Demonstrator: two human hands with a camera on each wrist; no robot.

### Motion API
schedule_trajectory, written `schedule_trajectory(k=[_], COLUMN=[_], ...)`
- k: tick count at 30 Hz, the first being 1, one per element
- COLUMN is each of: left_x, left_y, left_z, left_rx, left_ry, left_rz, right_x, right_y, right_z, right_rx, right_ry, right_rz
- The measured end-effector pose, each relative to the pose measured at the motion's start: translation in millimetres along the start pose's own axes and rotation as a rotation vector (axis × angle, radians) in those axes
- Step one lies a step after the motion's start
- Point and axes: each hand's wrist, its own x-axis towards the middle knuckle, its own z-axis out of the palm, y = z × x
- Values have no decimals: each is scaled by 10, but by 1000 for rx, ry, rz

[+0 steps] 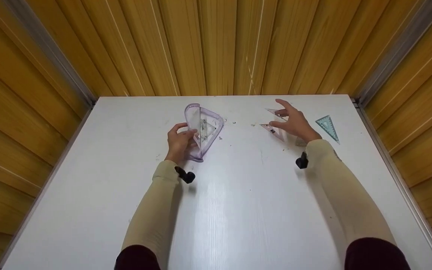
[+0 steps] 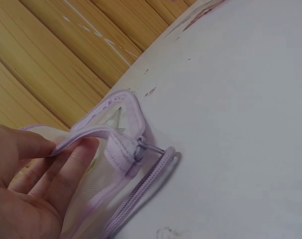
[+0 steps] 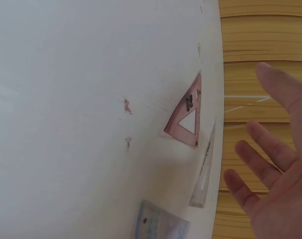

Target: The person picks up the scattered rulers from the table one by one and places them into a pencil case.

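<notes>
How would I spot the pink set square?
On the white table, find the right hand, near the far edge. At its lower left in the head view lies the pink set square, printed "20"; its pink tint sets it apart from the clear set square and the teal set square.

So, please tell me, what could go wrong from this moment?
The left hand pinches the lilac pouch; if it tips, the clear piece inside may slide out. The pink set square and the colourless set square lie close together, so the right hand might nudge one while reaching for the other. Both look thin, so lifting them may be fiddly.
</notes>
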Motion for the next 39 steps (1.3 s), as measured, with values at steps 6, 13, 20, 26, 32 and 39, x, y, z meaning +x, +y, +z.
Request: schedule_trajectory(k=[6,13,20,26,32,39], left_x=[10,23,20,35,45,39], left_y=[0,-39,-50,-39,-45,-55], left_z=[7,7,7,5,8,17], left_rx=[-9,-7,-24,-30,-35,-41], left_ry=[-8,-3,-14,-9,-6,-3], left_rz=[7,24,6,12,0,13], right_x=[-37,-82,-96,-88,-83,-91], right_y=[60,90,130,143,187,240], right_z=[16,73,132,152,171,187], right_rx=[-18,-21,-56,-76,-131,-143], right_ry=[-43,-86,-125,-136,-128,-95], right_rz=[51,27,26,53,13,-61])
